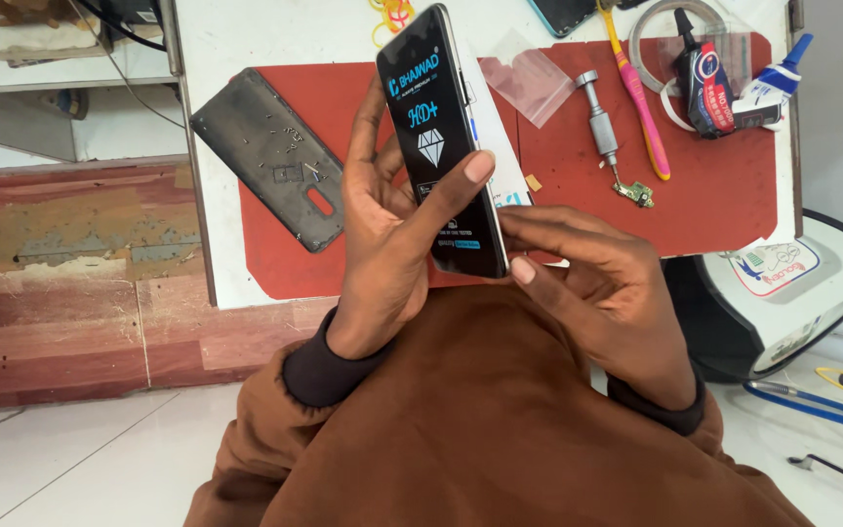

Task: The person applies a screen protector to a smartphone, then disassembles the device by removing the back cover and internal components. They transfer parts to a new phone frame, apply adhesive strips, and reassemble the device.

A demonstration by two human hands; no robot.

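Note:
A black phone (438, 127) with a printed protective film on its screen is held upright over a red work mat (714, 195). My left hand (382, 244) wraps around the phone from behind, its thumb lying across the lower screen. My right hand (607, 283) pinches the phone's bottom right corner with thumb and fingers. Both wrists come out of brown sleeves with dark cuffs.
A dark grey phone back cover (270, 156) lies on the mat's left. On the right lie a metal tool (599, 122), a pink toothbrush (636, 93), a small green circuit part (636, 193), glue tubes (709, 83) and a clear plastic bag (529, 73). A white machine (802, 283) stands lower right.

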